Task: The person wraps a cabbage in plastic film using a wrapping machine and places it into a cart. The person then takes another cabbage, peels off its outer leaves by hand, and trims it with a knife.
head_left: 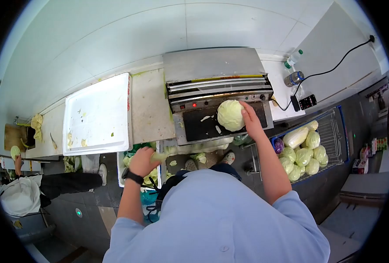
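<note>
A pale green cabbage [230, 115] sits on the dark plate of a wrapping machine [216, 96]. My right hand [252, 120] is pressed against its right side, steadying it. Beneath the counter edge, my left hand [142, 162], with a black watch on the wrist, is curled over a white bin [121, 171] of green leaves. A blurred, pale cabbage leaf [159, 156] sticks out from its fingers. Small white leaf scraps [218, 129] lie on the plate beside the cabbage.
A white tray [99, 115] with leaf bits lies on the counter to the left. At right stands a wire cart [334, 136] with wrapped cabbages [304, 156]. Bottles [294, 79], a phone [308, 102] and a cable are behind it. Another person [21, 193] works at far left.
</note>
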Motion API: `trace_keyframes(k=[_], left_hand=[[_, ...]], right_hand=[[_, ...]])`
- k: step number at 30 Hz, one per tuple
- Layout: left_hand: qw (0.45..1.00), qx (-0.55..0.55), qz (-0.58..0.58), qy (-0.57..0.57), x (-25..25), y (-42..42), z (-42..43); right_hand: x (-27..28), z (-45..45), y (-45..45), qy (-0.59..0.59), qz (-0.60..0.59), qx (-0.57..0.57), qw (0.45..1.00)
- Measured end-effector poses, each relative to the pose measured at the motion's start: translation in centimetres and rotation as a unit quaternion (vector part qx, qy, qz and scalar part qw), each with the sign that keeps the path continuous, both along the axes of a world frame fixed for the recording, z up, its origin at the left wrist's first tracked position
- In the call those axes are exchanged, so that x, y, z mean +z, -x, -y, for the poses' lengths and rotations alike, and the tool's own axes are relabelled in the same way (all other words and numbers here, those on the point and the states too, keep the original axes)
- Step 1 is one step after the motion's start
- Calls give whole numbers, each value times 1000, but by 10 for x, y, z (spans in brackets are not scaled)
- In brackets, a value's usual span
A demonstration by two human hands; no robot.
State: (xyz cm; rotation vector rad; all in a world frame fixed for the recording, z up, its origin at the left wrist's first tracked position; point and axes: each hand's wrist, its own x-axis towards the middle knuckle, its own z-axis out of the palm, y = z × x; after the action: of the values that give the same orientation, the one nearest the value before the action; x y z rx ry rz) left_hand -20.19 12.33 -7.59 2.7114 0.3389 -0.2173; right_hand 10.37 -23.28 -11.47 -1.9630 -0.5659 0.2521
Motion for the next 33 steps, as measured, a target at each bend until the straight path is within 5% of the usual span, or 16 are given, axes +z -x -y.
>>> trace_keyframes(k=[3, 6, 9, 13, 19, 23, 33], left_hand=[[983, 31, -169, -58, 2, 28, -11], [999, 8, 24, 30, -3, -6, 2], [972, -53, 168, 155, -2, -77, 45], [923, -144, 271, 230, -19, -165, 102], [911, -188, 222, 292, -37, -214, 127], [885, -138, 146, 420, -47, -233, 123], [869, -101, 118, 471, -64, -245, 120]], right_hand=[[-1, -1, -6, 1, -42, -5, 999], [10, -15, -2, 86, -50, -8, 995], [18, -22, 8, 134, 68, 5, 989], [-1, -6, 0, 88, 57, 21, 994], [-12, 20, -6, -69, -108, 47, 991], [-14, 17, -5, -49, 17, 84, 995], [-10, 17, -6, -71, -36, 119, 990]])
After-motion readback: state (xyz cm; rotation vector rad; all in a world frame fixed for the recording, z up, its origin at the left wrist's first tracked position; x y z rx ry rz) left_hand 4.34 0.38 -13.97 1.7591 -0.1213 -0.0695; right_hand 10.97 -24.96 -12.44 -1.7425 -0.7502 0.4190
